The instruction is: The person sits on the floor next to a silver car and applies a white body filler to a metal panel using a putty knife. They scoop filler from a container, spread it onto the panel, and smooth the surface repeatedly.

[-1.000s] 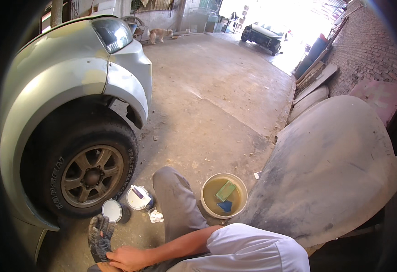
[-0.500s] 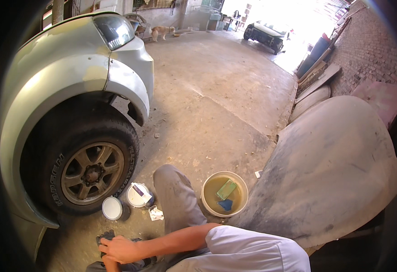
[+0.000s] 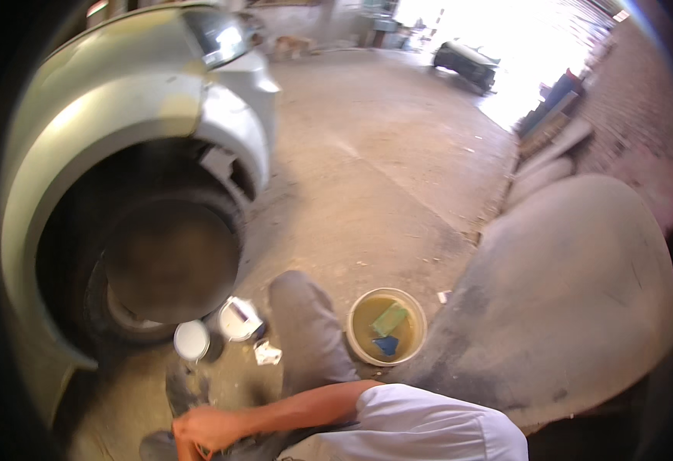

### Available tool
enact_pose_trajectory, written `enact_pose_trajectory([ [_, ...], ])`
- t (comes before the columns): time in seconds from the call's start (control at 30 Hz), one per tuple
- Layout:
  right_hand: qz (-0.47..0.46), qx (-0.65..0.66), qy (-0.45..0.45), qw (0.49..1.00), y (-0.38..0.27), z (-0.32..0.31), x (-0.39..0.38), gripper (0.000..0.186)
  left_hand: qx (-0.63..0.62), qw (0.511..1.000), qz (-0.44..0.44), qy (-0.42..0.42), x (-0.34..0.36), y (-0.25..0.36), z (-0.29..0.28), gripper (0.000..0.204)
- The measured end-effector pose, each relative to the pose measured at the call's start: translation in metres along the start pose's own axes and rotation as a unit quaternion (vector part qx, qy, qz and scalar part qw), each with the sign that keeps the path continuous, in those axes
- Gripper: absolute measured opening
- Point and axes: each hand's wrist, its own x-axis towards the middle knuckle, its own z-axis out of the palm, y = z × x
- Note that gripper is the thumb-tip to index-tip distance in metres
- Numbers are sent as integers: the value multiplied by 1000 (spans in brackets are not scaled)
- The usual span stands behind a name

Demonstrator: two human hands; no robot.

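Observation:
My right arm, in a white sleeve, reaches across my lap to the lower left. My right hand [image 3: 204, 427] is closed there, its fingers bent over my left hand or wrist [image 3: 186, 449]. What it grips is blurred. My left hand's fingers are hidden beneath it. Just beyond my hands lies a dark shape [image 3: 186, 388], too smeared to name. My grey trouser knee [image 3: 302, 307] rises to the right of two round tins, one with a white lid [image 3: 192, 340], the other with a flat item on its white top [image 3: 238, 317].
A silver car fender [image 3: 106, 107] with yellowish patches arches over a tyre [image 3: 75, 284] on the left. A bucket [image 3: 386, 363] of murky water holds a green block [image 3: 389, 319] and a blue piece [image 3: 385, 346]. A large grey panel [image 3: 574, 292] leans at right. Crumpled white paper [image 3: 267, 353] lies near the tins.
The view has shifted and blurred, so the car, bucket and panel sit slightly farther right. My hands remain together at the lower left, a little lower in the picture.

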Motion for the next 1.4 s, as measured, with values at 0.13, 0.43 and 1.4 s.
enact_pose_trajectory([
  [0.13, 131, -36, -112, 984, 14, -20, -15, 23, -288, 931, 60, -214, 44, 37, 19, 43],
  [0.43, 357, 363, 67, 858, 9, -21, -9, 33, -393, 898, 89, -176, -2, 52, 85, 68],
  [1.4, 400, 375, 93, 831, 68, -76, -28, 24, 353, 935, 8, -18, -71, 20, 82, 33],
])
